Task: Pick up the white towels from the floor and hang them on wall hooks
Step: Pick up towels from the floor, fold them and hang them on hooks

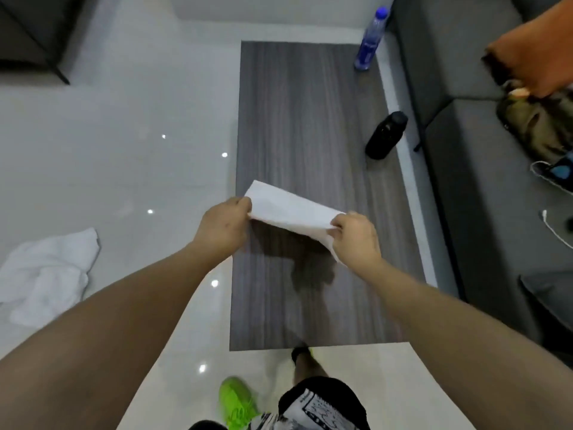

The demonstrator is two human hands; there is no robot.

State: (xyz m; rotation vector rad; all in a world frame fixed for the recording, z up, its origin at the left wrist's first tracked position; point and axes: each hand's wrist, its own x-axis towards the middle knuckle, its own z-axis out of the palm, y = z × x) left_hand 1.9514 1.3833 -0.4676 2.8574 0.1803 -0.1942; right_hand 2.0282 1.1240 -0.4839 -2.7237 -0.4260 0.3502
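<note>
While the person stands over the wood-grain table (310,119) that fills the centre of the frame, both hands hold a small white towel (288,209) stretched between them above the tabletop. The left hand (224,226) pinches the towel's left edge with thumb and curled fingers; the right hand (356,237) grips the right edge the same way, a corner of cloth trailing down beside its wrist. The towel hangs clear of the table, casting a shadow on the wood below it.

A second white towel (46,274) lies crumpled on the glossy floor (124,135) at the lower left of the frame, well apart from the hands. So the step in hand looks like the pickup of the first towel being finished: it is lifted and spread, but not yet hung. No wall hook shows anywhere in the view.

The next move, as I judge it, calls for turning away from the table to find the hooks, carrying the towel without letting go of both edges at once, then draping or looping it over a hook. After that the crumpled towel on the floor needs collecting.

Toward the upper right of the frame a clear blue bottle (372,38) and a black bottle (386,135) stand on the table's right edge, beside a grey sofa (465,119).
</note>
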